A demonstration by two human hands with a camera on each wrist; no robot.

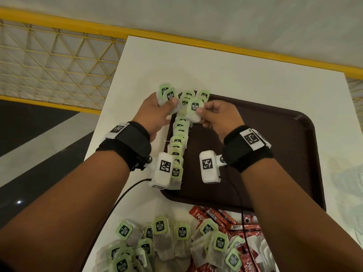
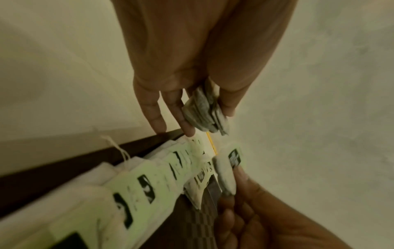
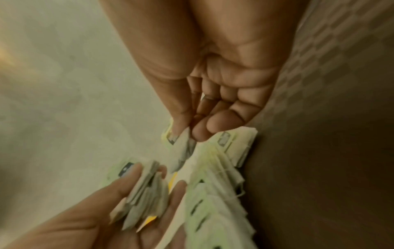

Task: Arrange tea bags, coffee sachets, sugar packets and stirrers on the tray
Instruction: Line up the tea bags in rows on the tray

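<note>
A dark brown tray (image 1: 275, 144) lies on the white table (image 1: 235, 65). Along its left edge runs an overlapping row of green-tagged tea bags (image 1: 177, 146), also seen from the left wrist (image 2: 149, 182) and the right wrist (image 3: 217, 185). My left hand (image 1: 166, 101) grips a small stack of tea bags (image 1: 168, 95) over the tray's far-left corner; the stack (image 2: 204, 111) sits between thumb and fingers. My right hand (image 1: 200, 114) pinches a single tea bag (image 1: 194, 109) above the far end of the row, close beside the left hand. That tea bag (image 3: 181, 148) hangs from thumb and forefinger.
A loose pile of tea bags (image 1: 163, 242) lies on the table's near edge. Red coffee sachets (image 1: 231, 222) and white packets (image 1: 263, 250) lie to its right. A yellow mesh railing (image 1: 49, 55) runs behind the table. Most of the tray's surface right of the row is bare.
</note>
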